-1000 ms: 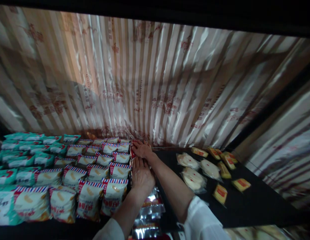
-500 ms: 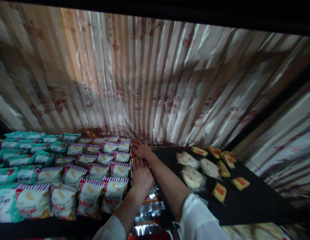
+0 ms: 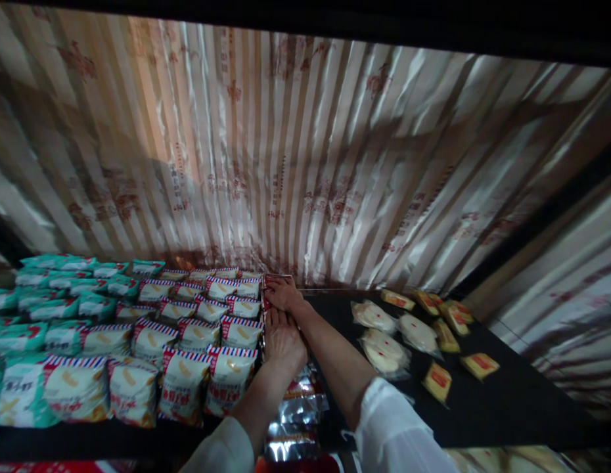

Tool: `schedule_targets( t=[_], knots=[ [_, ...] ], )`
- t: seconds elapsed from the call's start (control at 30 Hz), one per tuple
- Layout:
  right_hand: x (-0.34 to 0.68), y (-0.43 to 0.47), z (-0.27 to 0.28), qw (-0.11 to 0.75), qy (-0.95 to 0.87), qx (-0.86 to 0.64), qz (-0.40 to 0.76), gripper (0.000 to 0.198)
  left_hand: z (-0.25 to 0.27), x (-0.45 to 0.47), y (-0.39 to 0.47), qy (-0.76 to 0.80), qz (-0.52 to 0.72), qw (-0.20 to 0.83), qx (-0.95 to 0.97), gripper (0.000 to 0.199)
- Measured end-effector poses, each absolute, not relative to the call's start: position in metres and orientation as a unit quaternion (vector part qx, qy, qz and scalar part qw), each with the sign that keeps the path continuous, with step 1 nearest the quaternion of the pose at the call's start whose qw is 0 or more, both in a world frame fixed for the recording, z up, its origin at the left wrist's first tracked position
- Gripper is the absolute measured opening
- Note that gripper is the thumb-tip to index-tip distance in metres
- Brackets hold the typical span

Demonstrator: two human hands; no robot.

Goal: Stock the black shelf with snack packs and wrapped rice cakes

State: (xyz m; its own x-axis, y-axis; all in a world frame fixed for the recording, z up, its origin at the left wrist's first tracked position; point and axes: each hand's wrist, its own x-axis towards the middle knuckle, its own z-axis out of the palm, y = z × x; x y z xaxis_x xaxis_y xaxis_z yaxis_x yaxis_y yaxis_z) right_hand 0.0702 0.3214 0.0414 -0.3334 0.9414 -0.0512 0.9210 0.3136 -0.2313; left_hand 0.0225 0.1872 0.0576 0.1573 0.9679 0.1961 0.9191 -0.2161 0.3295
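Both of my hands lie on a narrow column of red and silver foil packets [image 3: 296,411] that runs from the shelf's front edge to the back. At the far end, my right hand [image 3: 284,294] rests palm down with its fingers stretched over a red packet. Just nearer to me, my left hand [image 3: 284,343] presses flat on the same column, fingers forward. The packets under the palms are mostly hidden. Close on the left stand rows of white snack bags [image 3: 231,376] with red and blue striped tops.
Teal snack bags [image 3: 27,391] fill the far left of the black shelf [image 3: 525,407]. On the right lie several round white wrapped cakes [image 3: 384,351] and small yellow packets [image 3: 437,381]. Striped plastic sheeting [image 3: 305,157] covers the back, and a dark beam [image 3: 305,26] crosses overhead.
The view has shifted slightly, so the shelf and goods appear a little further right. Both hands stay on the foil packets in nearly the same pose.
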Motion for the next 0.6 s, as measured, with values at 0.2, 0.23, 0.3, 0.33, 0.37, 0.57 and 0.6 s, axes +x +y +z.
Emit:
schedule_targets(
  t=[0.2, 0.23, 0.3, 0.33, 0.37, 0.57, 0.6],
  knots=[
    [0.0701, 0.3218, 0.0405, 0.031, -0.818, -0.566, 0.096, 0.042, 0.0568, 0.0227, 0.1873, 0.625, 0.179, 0.056, 0.758, 0.049],
    [0.07, 0.3218, 0.0409, 0.027, -0.819, -0.566, 0.095, 0.042, 0.0567, 0.0228, 0.1874, 0.625, 0.177, 0.057, 0.758, 0.049],
    [0.0693, 0.3222, 0.0415, 0.021, -0.817, -0.568, 0.095, 0.041, 0.0568, 0.0226, 0.1878, 0.625, 0.173, 0.06, 0.759, 0.048],
    [0.0687, 0.3227, 0.0415, 0.018, -0.816, -0.57, 0.095, 0.041, 0.0569, 0.0223, 0.1881, 0.625, 0.172, 0.062, 0.759, 0.048],
    [0.068, 0.3233, 0.0415, 0.016, -0.814, -0.573, 0.095, 0.041, 0.0571, 0.0218, 0.1883, 0.626, 0.172, 0.062, 0.758, 0.047],
    [0.0659, 0.325, 0.0405, 0.005, -0.803, -0.588, 0.1, 0.042, 0.0579, 0.0195, 0.1884, 0.628, 0.169, 0.072, 0.757, 0.049],
    [0.0661, 0.3245, 0.0407, 0.003, -0.802, -0.588, 0.101, 0.042, 0.0578, 0.0194, 0.1883, 0.627, 0.168, 0.072, 0.757, 0.049]
  ],
)
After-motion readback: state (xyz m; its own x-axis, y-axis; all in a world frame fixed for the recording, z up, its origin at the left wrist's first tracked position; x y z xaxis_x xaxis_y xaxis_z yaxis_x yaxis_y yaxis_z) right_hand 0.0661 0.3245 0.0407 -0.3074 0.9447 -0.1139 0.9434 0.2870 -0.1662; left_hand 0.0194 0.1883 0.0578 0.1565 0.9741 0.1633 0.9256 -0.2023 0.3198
